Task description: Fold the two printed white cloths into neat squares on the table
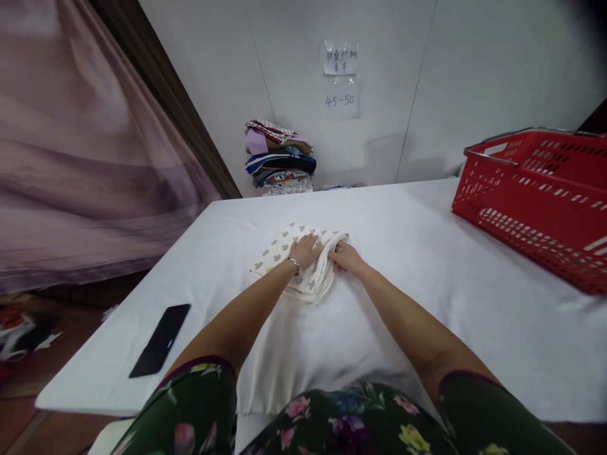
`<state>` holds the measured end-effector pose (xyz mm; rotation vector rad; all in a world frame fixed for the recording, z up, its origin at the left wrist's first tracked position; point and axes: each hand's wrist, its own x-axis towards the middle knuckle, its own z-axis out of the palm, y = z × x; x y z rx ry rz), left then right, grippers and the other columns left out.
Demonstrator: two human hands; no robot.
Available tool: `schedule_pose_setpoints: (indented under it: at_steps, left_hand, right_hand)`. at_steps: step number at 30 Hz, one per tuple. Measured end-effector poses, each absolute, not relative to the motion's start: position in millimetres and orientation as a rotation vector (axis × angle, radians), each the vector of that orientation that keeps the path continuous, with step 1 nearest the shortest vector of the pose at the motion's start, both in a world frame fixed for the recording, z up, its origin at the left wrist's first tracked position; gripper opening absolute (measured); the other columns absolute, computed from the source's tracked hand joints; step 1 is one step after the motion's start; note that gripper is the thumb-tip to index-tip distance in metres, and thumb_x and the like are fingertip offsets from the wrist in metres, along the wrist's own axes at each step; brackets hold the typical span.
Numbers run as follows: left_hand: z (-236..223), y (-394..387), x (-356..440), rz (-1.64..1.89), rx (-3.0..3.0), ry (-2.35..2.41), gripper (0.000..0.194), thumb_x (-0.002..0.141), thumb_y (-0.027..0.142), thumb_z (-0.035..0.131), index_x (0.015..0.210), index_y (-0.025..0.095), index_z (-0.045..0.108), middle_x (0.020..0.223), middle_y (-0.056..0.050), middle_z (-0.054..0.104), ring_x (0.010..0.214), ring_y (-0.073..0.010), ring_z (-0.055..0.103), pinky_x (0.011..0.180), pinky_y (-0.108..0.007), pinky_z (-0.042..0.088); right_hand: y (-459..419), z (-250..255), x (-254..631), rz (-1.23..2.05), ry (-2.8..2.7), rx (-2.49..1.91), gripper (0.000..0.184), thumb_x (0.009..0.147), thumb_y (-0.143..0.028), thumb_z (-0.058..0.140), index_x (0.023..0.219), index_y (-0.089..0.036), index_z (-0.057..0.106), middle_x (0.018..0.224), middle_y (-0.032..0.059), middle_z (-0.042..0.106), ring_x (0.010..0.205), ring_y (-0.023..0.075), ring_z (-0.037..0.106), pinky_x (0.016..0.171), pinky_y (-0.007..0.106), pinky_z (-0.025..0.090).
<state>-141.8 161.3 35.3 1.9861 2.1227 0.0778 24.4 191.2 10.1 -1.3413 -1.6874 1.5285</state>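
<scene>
A cream cloth printed with small grey shapes lies partly folded on the white-covered table. My left hand rests flat on top of it, fingers stretched out, with a bracelet at the wrist. At the cloth's right side, my right hand pinches its layered edge, which is lifted and curls over to the left. The fingertips of that hand are partly hidden by the fabric.
A red plastic basket with a metal handle stands at the right. A black phone lies near the table's left edge. Behind the far edge is a stack of folded fabrics. A pinkish curtain hangs at the left.
</scene>
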Motion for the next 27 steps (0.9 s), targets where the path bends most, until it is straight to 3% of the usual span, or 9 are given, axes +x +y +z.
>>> schedule_pose_setpoints:
  at_steps: [6, 10, 15, 22, 27]
  left_hand:
    - [22, 148, -147, 0.041, 2.0, 2.163, 0.063, 0.086, 0.059, 0.022, 0.141, 0.027, 0.025, 0.151, -0.002, 0.018, 0.138, -0.0205, 0.014, 0.11, -0.048, 0.013]
    - [16, 144, -147, 0.013, 2.071, 2.17, 0.064, 0.087, 0.059, 0.017, 0.142, 0.026, 0.023, 0.151, -0.001, 0.017, 0.139, -0.0198, 0.012, 0.112, -0.047, 0.011]
    - [20, 144, -149, 0.076, 2.027, 2.17, 0.06, 0.088, 0.057, 0.021, 0.139, 0.026, 0.029, 0.15, -0.002, 0.023, 0.138, -0.0196, 0.017, 0.111, -0.046, 0.014]
    - [23, 134, -147, 0.087, 2.088, 2.166, 0.061, 0.087, 0.058, 0.025, 0.139, 0.026, 0.03, 0.15, -0.004, 0.023, 0.138, -0.0227, 0.016, 0.11, -0.05, 0.013]
    - [20, 135, -146, 0.016, 2.07, 2.173, 0.064, 0.086, 0.061, 0.022, 0.14, 0.028, 0.028, 0.15, -0.002, 0.021, 0.138, -0.0221, 0.015, 0.11, -0.05, 0.01]
  right_hand:
    - [179, 9, 22, 1.499, -1.542, -1.371, 0.033, 0.073, -0.02, 0.055, 0.106, -0.016, 0.054, 0.044, -0.0066, 0.049, 0.035, 0.0093, 0.045, 0.035, 0.017, 0.032]
    - [173, 3, 25, 1.498, -1.483, -1.406, 0.041, 0.073, -0.018, 0.052, 0.113, -0.013, 0.05, 0.037, -0.0087, 0.043, 0.031, 0.01, 0.04, 0.033, 0.018, 0.03]
    - [170, 0, 29, 1.472, -1.496, -1.385, 0.056, 0.07, -0.021, 0.055, 0.125, -0.018, 0.044, 0.041, -0.0086, 0.047, 0.035, 0.0116, 0.045, 0.038, 0.02, 0.036]
    - [157, 3, 31, 1.424, -1.672, -1.291, 0.08, 0.069, -0.03, 0.059, 0.14, -0.025, 0.023, 0.056, -0.0062, 0.059, 0.041, 0.0132, 0.053, 0.043, 0.023, 0.043]
    - [152, -5, 26, 1.504, -1.522, -1.314, 0.084, 0.068, -0.021, 0.055, 0.142, -0.018, 0.017, 0.05, -0.0075, 0.054, 0.039, 0.0131, 0.05, 0.04, 0.023, 0.041]
